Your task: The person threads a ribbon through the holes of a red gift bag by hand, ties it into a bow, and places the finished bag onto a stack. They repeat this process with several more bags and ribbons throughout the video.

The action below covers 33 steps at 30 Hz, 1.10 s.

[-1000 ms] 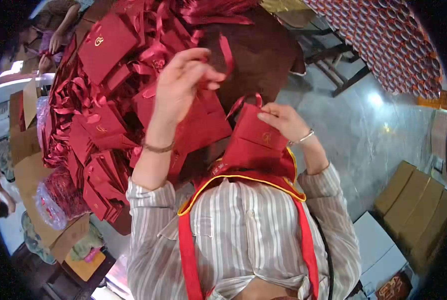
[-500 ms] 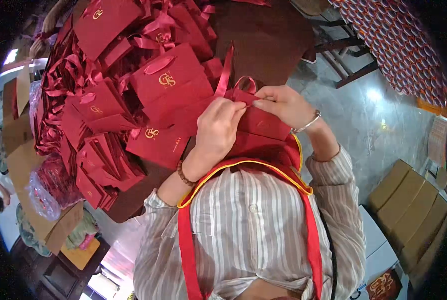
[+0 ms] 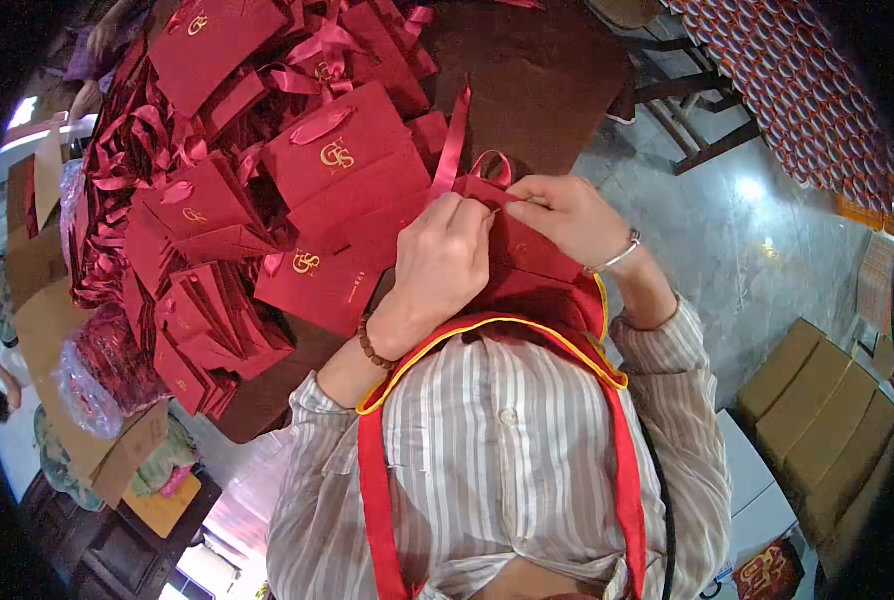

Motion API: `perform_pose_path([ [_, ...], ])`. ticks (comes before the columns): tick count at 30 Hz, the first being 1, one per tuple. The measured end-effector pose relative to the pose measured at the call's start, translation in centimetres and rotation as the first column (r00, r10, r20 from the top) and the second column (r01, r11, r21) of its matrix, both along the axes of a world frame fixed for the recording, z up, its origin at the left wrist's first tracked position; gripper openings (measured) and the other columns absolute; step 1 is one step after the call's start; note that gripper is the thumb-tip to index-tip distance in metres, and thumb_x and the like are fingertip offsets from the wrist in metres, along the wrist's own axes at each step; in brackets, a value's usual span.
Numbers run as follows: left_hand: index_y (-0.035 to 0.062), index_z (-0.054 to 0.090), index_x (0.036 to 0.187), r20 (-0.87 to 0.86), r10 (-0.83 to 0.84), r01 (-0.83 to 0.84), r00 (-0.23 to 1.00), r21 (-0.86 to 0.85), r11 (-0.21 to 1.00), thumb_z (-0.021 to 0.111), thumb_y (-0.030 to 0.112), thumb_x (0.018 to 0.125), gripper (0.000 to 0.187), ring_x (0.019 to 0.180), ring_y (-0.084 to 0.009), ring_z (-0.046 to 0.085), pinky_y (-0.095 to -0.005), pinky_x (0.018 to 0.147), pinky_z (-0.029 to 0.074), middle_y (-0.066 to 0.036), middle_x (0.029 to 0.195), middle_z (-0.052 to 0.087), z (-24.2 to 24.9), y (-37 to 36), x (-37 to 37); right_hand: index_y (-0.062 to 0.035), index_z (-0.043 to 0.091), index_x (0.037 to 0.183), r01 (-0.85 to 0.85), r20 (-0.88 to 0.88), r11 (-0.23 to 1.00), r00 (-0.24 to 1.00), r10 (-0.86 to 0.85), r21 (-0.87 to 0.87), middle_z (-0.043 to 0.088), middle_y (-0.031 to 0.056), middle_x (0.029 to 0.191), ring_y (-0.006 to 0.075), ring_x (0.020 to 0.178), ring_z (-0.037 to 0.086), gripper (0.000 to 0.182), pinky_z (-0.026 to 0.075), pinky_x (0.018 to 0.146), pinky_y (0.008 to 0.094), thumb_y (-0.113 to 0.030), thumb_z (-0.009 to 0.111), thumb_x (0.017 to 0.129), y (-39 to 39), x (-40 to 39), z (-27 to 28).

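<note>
A red paper bag (image 3: 537, 248) with ribbon handles lies in front of my body, near the brown table's edge. My left hand (image 3: 442, 250), fingers pinched together, grips its top edge near an upright pink ribbon (image 3: 453, 145). On the other side of that edge, my right hand (image 3: 567, 220) pinches something small by the bag's top; a thin bit shows between the two hands, too small to name. A looped ribbon (image 3: 491, 168) stands just beyond my fingers. Left of my hands lies a bag with a gold logo (image 3: 339, 155).
Many red bags (image 3: 202, 215) are heaped over the left of the brown table (image 3: 527, 70). Cardboard boxes (image 3: 817, 400) stand at the right, below patterned rows of items (image 3: 797, 90). A plastic-wrapped bundle (image 3: 107, 370) sits at the left. Part of another person's arm shows at upper left.
My left hand has turned slightly, its knuckles now more on top. My right hand has shifted a little at the bag's edge. Another person's arm has moved at the upper left.
</note>
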<state>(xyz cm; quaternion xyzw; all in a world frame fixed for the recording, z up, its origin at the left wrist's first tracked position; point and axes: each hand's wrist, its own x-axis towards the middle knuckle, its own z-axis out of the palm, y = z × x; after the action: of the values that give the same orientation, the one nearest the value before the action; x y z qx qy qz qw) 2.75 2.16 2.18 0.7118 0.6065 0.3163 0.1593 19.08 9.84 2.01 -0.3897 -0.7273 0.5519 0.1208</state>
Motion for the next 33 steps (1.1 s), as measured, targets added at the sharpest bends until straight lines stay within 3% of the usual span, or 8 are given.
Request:
perform_pose_path([
  [10, 0.0016, 0.052, 0.073, 0.106, 0.009, -0.001, 0.994, -0.076, 0.997, 0.058, 0.006, 0.074, 0.007, 0.058, -0.0333, 0.054, -0.0409, 0.053, 0.044, -0.015, 0.065, 0.053, -0.1, 0.4, 0.0, 0.0013, 0.060, 0.094, 0.013, 0.006, 0.997, 1.000, -0.013, 0.076, 0.063, 0.0155, 0.079, 0.0209, 0.070, 0.061, 0.020, 0.046, 0.063, 0.0316, -0.015, 0.055, 0.082, -0.6, -0.1, 0.4],
  [12, 0.0010, 0.052, 0.072, 0.096, 0.008, 0.000, 0.995, -0.086, 0.996, 0.057, 0.006, 0.075, 0.008, 0.059, -0.0338, 0.054, -0.0416, 0.054, 0.044, -0.015, 0.066, 0.053, -0.1, 0.4, 0.0, -0.0021, 0.061, 0.092, 0.045, -0.016, 0.997, 0.999, -0.044, 0.066, 0.060, 0.0201, 0.083, 0.0362, 0.079, 0.058, 0.021, 0.046, 0.070, 0.0420, -0.018, 0.053, 0.080, -0.8, -0.2, 0.4],
  [13, 0.0010, 0.052, 0.072, 0.095, 0.008, 0.001, 0.995, -0.085, 0.996, 0.057, 0.006, 0.075, 0.008, 0.059, -0.0338, 0.054, -0.0416, 0.054, 0.044, -0.015, 0.066, 0.053, 0.0, 0.4, 0.0, -0.0021, 0.061, 0.092, 0.045, -0.017, 0.997, 0.999, -0.044, 0.067, 0.060, 0.0201, 0.083, 0.0362, 0.079, 0.058, 0.021, 0.046, 0.070, 0.0420, -0.018, 0.053, 0.080, -0.9, -0.3, 0.3],
  [19, 0.0004, 0.050, 0.071, -0.076, -0.037, 0.030, 0.996, -0.094, 0.995, 0.055, 0.002, 0.068, 0.006, 0.061, -0.0327, 0.055, -0.0410, 0.053, 0.045, -0.015, 0.067, 0.051, 0.8, 0.4, 0.2, -0.0039, 0.061, 0.091, 0.088, 0.003, 0.964, 0.996, -0.092, 0.249, 0.060, 0.0203, 0.079, 0.0380, 0.074, 0.058, 0.018, 0.046, 0.067, 0.0448, -0.013, 0.051, 0.079, -1.8, -0.8, 0.5],
  [21, 0.0009, 0.050, 0.072, -0.237, -0.109, 0.100, 0.965, -0.048, 0.994, 0.056, 0.001, 0.061, 0.013, 0.062, -0.0304, 0.055, -0.0393, 0.052, 0.045, -0.014, 0.069, 0.050, 0.7, 0.4, 0.4, -0.0001, 0.059, 0.095, 0.053, 0.103, 0.975, 0.992, -0.077, 0.215, 0.061, 0.0194, 0.085, 0.0360, 0.078, 0.059, 0.020, 0.048, 0.067, 0.0395, -0.008, 0.051, 0.078, -1.8, -0.9, 0.8],
  [26, 0.0028, 0.052, 0.071, -0.502, -0.221, 0.291, 0.836, 0.064, 0.955, 0.051, 0.012, 0.067, 0.011, 0.060, -0.0197, 0.048, -0.0295, 0.050, 0.042, -0.008, 0.067, 0.045, 0.2, 0.7, 0.5, -0.0001, 0.059, 0.095, 0.085, 0.049, 0.967, 0.994, -0.100, 0.241, 0.060, 0.0203, 0.083, 0.0365, 0.077, 0.059, 0.021, 0.047, 0.065, 0.0398, -0.005, 0.049, 0.077, -2.0, -0.8, 0.3],
  [33, 0.0027, 0.051, 0.076, -0.534, -0.263, 0.341, 0.804, 0.051, 0.939, 0.051, 0.013, 0.066, 0.015, 0.064, -0.0205, 0.048, -0.0301, 0.053, 0.043, -0.008, 0.070, 0.044, -0.3, 1.0, 0.7, 0.0002, 0.059, 0.092, 0.169, 0.068, 0.929, 0.977, -0.202, 0.330, 0.060, 0.0208, 0.078, 0.0382, 0.072, 0.058, 0.020, 0.047, 0.061, 0.0410, -0.003, 0.049, 0.074, -2.8, -0.8, -0.2],
])
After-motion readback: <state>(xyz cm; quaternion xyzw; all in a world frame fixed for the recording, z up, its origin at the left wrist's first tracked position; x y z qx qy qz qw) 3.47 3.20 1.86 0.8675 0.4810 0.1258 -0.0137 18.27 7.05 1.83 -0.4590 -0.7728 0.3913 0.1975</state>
